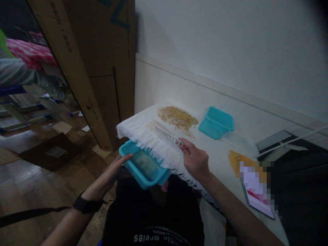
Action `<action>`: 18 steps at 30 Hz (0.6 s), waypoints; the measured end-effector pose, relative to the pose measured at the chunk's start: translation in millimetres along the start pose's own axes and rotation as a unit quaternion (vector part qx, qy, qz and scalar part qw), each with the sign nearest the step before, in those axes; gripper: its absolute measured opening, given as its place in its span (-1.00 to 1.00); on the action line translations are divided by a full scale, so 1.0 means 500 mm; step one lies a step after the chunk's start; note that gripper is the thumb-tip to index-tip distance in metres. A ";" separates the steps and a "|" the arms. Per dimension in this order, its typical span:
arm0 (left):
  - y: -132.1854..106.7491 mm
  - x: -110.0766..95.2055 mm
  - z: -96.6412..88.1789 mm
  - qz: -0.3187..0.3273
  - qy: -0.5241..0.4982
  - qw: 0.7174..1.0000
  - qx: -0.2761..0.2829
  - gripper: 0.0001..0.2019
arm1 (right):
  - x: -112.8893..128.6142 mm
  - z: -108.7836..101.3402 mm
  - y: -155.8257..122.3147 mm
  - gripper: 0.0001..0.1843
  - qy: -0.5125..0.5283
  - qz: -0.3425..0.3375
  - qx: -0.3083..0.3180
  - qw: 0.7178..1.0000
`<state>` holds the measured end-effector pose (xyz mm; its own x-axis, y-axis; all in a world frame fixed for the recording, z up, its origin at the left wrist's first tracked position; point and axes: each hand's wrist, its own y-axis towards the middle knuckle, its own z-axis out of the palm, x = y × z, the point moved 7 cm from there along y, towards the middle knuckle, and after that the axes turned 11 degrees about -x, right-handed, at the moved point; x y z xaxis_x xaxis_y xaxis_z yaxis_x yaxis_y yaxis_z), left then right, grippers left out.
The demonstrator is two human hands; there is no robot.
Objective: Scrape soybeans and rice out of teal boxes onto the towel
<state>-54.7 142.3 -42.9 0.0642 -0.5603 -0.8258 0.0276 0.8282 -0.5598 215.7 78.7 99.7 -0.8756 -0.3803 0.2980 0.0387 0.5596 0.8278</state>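
Observation:
My left hand (123, 160) grips the left rim of a turquoise plastic container (146, 182), just below the table's front edge. Pale fine grains (146, 162) lie in its bottom. In my right hand (196, 159) is a white comb-like tool (167, 134), a flat strip with gaps along it, held low over the white fringed cloth (139, 121). A thin patch of pale grains (153, 125) lies beside the tool's far end. Behind it, yellow beans (178, 116) are spread in a pile. The cloth's fringe hangs over part of the container.
A second turquoise container (217, 123) stands at the back right of the table, by a clear lid (239, 143). Further right are a yellow packet (234, 162) and a partly blurred flat item (258, 203). A tall cardboard box (102, 41) stands left, near the wall.

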 end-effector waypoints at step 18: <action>0.009 0.001 -0.005 -0.011 -0.007 1.000 -0.004 -0.35 | 0.027 0.012 -0.028 -0.68 0.023 -0.030 -0.015 0.999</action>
<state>-56.8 145.7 -45.7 0.0768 -0.5783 -0.8122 0.0203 0.8153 -0.5786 200.3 70.1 89.5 -0.8533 -0.4468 0.2688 0.0024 0.5122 0.8588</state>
